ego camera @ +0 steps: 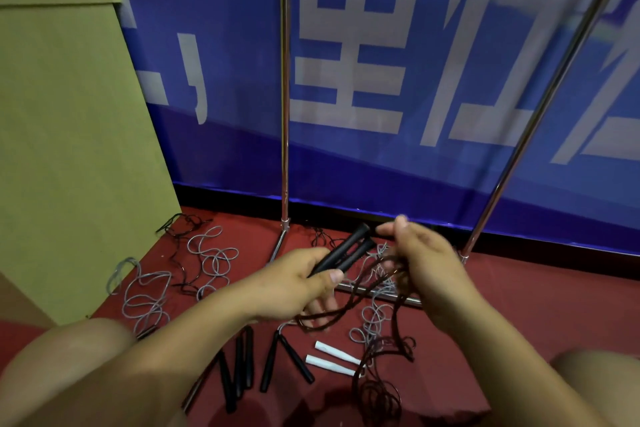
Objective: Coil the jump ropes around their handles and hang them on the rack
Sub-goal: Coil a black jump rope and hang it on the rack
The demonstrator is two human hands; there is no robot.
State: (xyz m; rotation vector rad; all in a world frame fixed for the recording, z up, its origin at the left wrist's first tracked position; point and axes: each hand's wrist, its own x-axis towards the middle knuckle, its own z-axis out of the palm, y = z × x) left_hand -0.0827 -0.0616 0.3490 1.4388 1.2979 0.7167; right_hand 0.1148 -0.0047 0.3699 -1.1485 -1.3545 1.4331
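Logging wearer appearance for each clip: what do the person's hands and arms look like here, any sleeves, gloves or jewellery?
Both arms are bare from the frame's bottom edge to the fingertips: no sleeves show. The left hand and the right hand wear no gloves, and no rings, watch or wristbands are visible. Fingernails look short and unpainted. Bare knees show at the lower corners, with no clothing in view.

Rack (285, 114) top cut off above; dark rope (377, 291) motion-blurred beneath right hand (429, 267).
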